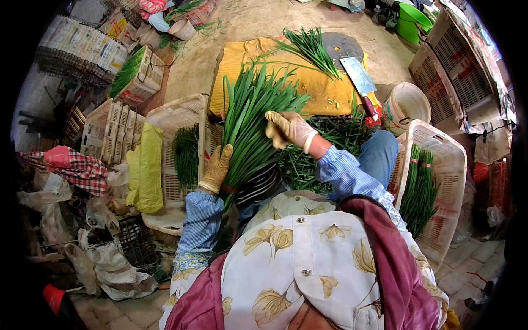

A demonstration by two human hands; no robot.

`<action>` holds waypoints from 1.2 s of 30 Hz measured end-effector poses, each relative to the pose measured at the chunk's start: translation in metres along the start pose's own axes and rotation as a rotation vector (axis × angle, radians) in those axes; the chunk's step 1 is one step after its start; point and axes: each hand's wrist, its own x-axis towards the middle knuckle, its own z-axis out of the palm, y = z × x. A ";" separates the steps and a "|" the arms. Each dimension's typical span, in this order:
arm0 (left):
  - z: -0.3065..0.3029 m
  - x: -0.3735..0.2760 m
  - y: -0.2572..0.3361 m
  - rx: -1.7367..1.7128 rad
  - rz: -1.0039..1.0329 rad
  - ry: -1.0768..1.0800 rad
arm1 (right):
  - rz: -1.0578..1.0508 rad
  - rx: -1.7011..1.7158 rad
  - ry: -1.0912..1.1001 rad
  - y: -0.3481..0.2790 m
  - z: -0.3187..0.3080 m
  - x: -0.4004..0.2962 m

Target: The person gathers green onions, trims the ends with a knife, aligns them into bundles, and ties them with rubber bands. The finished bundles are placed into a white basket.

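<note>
My left hand (218, 167), in a soiled glove, grips a large bunch of garlic chives (255, 119) low down, by its left side. The leaves fan up and away over my lap. On the right side of the bunch is my right hand (288, 128), also gloved, its fingers bent and blurred. Whether it pinches any leaf, I cannot tell. Beyond the bunch, a smaller pile of chives (311, 49) lies on a yellow cloth (326, 97). A cleaver (359, 76) with a dark red handle rests at the cloth's right edge, beside a dark round disc (340, 45).
Loose chive leaves (305, 165) heap up between my knees. A crate (165, 109) at left holds chives; the right crate (447, 198) holds tied bundles (416, 185). A white bucket (408, 103) stands by my right knee. Plastic sacks (111, 264) litter the left floor. Another person (154, 14) is far left.
</note>
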 end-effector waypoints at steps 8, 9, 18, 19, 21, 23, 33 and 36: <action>0.011 -0.014 0.015 0.198 0.100 0.133 | -0.913 -0.935 0.500 -0.044 -0.003 -0.010; 0.013 -0.021 0.032 0.180 0.100 0.134 | -0.863 -0.946 0.486 -0.039 -0.005 -0.004; 0.018 -0.031 0.055 0.155 0.126 0.136 | -0.822 -1.152 0.403 -0.008 -0.007 0.028; 0.019 -0.031 0.055 0.145 0.137 0.133 | -0.689 -0.769 0.362 -0.001 -0.007 0.028; 0.020 -0.031 0.054 0.161 0.166 0.154 | -0.393 -0.019 0.255 0.009 -0.005 0.026; 0.022 -0.031 0.051 0.164 0.182 0.175 | -0.307 0.304 0.223 0.006 -0.023 0.021; 0.017 -0.010 0.025 -0.097 0.116 0.255 | -0.463 -1.652 0.114 0.023 -0.018 -0.012; 0.012 0.009 -0.039 -0.166 0.118 0.285 | -0.676 -1.296 0.156 0.040 -0.029 -0.016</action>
